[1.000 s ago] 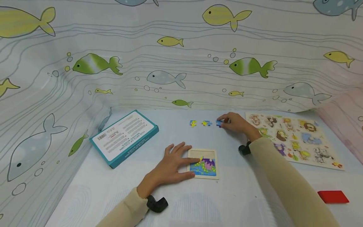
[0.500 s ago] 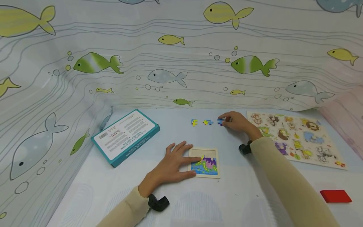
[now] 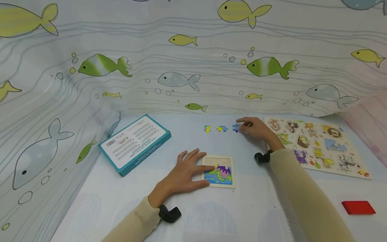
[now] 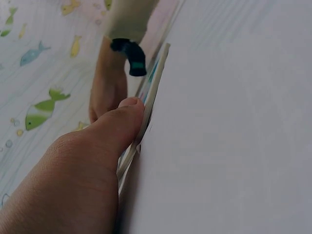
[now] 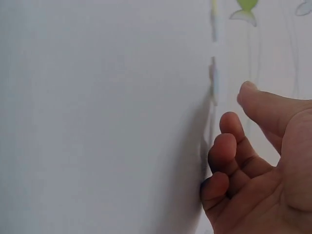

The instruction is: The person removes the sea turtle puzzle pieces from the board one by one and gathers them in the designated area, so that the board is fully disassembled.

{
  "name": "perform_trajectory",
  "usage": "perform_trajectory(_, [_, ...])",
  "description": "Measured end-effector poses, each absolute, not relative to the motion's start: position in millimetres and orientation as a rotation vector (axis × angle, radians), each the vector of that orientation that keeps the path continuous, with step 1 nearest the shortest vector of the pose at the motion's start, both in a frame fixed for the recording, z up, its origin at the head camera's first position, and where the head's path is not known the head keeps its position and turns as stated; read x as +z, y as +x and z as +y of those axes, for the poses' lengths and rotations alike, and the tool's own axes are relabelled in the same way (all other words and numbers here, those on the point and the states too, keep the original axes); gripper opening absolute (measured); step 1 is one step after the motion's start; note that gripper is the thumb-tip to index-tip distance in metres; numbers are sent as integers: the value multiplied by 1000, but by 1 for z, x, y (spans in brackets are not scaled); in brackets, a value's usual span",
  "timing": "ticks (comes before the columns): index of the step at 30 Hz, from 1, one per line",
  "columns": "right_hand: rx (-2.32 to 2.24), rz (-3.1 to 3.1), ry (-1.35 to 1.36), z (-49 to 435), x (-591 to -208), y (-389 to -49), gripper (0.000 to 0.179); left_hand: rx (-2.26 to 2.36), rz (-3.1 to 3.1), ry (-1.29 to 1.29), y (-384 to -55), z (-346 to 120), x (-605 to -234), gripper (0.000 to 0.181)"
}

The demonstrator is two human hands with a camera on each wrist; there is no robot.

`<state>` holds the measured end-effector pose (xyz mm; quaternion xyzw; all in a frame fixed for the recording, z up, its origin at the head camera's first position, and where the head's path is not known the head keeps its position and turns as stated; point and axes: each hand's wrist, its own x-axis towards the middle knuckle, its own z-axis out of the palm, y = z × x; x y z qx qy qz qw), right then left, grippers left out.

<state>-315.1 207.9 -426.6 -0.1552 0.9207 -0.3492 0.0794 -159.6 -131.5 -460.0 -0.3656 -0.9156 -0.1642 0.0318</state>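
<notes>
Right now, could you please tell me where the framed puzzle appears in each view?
Head: framed puzzle below and right of centre.
Left wrist: near centre, its pale rim edge-on at the left thumb.
Right wrist: not in it.
Shared landmark: the right hand, in all three.

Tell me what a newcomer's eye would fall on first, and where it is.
Probably the fish-printed backdrop, which fills the upper part of the head view. Next, likely the bright, unfinished puzzle near the middle, the left hand on its left side, and beyond it a row of three loose pieces, the right hand at the rightmost one. The red block at the lower right also stands out against the pale tabletop.
</notes>
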Motion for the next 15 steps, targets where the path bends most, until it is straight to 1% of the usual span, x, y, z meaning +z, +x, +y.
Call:
perform_trajectory(5, [-1131, 2712, -407, 212, -428, -305, 37, -497, -2809, -1143, -159, -130, -459, 54])
perform_trajectory(10, [-1196, 2640, -366, 212, -423, -291, 34, -482, -2821, -1130, -160, -131, -458, 58])
perform_trajectory(15, [-1177, 2573, -432, 209, -418, -279, 33, -464, -2832, -1136, -161, -131, -460, 62])
